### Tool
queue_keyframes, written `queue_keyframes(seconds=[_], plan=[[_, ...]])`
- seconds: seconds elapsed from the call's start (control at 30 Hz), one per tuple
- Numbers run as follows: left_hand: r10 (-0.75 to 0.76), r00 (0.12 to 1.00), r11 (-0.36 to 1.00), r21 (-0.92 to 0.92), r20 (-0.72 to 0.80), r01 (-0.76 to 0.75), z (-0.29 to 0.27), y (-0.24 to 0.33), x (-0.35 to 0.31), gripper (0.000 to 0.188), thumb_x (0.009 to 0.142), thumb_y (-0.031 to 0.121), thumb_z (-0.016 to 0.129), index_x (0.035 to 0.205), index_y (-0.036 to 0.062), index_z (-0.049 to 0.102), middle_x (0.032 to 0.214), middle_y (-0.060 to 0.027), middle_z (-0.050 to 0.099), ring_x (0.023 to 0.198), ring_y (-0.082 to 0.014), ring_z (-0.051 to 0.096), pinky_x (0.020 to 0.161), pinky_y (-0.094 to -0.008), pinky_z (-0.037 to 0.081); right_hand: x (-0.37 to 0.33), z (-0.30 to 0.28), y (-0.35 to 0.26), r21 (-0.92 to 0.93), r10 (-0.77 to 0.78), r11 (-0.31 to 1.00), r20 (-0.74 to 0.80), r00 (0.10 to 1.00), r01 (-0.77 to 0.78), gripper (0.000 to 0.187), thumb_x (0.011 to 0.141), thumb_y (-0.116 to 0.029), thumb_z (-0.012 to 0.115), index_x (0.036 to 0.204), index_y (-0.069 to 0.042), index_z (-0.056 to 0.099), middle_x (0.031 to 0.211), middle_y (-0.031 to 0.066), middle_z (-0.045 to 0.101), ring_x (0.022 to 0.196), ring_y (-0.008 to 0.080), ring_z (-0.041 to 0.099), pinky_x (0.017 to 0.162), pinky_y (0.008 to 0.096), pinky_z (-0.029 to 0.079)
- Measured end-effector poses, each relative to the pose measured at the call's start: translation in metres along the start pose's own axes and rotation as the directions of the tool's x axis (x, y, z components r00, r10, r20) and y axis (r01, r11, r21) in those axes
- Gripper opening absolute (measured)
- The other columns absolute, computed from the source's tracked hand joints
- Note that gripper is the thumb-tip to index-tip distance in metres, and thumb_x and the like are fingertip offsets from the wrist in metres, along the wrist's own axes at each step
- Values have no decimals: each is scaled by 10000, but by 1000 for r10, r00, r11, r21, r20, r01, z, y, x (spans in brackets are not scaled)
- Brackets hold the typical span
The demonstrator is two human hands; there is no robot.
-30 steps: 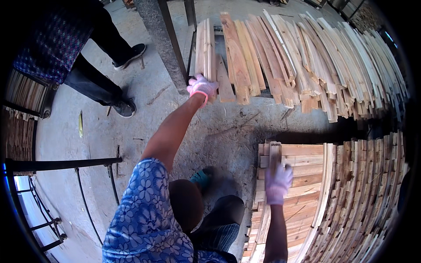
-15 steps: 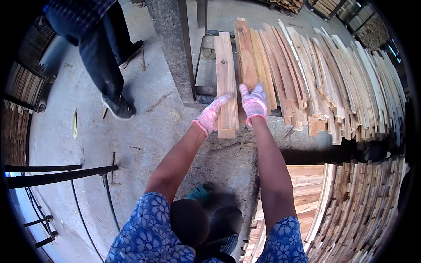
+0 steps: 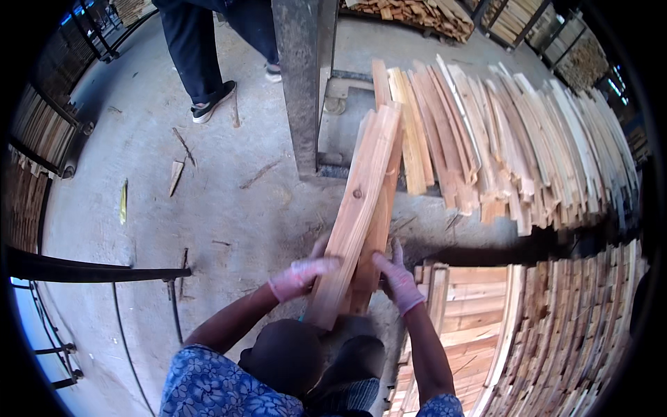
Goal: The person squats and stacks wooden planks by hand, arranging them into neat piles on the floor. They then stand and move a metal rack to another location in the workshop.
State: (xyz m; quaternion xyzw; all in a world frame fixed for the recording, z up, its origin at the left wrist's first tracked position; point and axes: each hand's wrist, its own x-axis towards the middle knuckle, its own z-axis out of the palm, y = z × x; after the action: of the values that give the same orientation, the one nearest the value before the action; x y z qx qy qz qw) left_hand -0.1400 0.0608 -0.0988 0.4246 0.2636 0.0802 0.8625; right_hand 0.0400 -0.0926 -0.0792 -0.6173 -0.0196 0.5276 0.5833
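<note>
Several long wooden boards (image 3: 358, 208) lie together in front of me, their near ends close to my knees and their far ends pointing toward a row of similar planks. My left hand (image 3: 300, 276), in a pink and white knit glove, is closed on their left edge near the close end. On the other side, my gloved right hand (image 3: 399, 281) grips the edge of a redder board (image 3: 379, 240) partly covered by the paler top one. Its thumb rests on the wood, and the fingers beneath are hidden.
A row of loose planks (image 3: 479, 139) lies at the far right. Nearer, stacked boards (image 3: 472, 299) fill the lower right. A grey metal post (image 3: 297, 90) stands ahead; a person in dark trousers (image 3: 194, 55) is behind it. Black rails (image 3: 90, 270) reach in from the left.
Both hands have drawn the boards toward me, off the left end of the plank row, and the boards now slant. The other person has moved farther off, toward the post.
</note>
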Motion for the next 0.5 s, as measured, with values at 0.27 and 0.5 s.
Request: queue_keyframes(seconds=[0.27, 0.5], plan=[[-22, 999, 963, 270, 37, 11, 9, -53, 16, 1076, 797, 337, 796, 1551, 3, 105, 1428, -146, 448, 1330, -237, 441, 1112, -382, 381, 57, 4, 59, 139, -345, 933, 88, 934, 332, 551, 1006, -249, 603, 1468, -31, 393, 1268, 114, 617, 1059, 186, 640, 865, 306, 554], [-156, 940, 918, 395, 303, 25, 51, -38, -34, 1204, 770, 273, 832, 1567, 30, -36, 1494, -156, 360, 1372, -250, 389, 1125, -395, 368, -58, 14, 65, 393, -334, 816, -278, 901, 424, 546, 974, -155, 622, 1459, -71, 388, 1302, 116, 587, 1096, 203, 623, 872, 331, 559]])
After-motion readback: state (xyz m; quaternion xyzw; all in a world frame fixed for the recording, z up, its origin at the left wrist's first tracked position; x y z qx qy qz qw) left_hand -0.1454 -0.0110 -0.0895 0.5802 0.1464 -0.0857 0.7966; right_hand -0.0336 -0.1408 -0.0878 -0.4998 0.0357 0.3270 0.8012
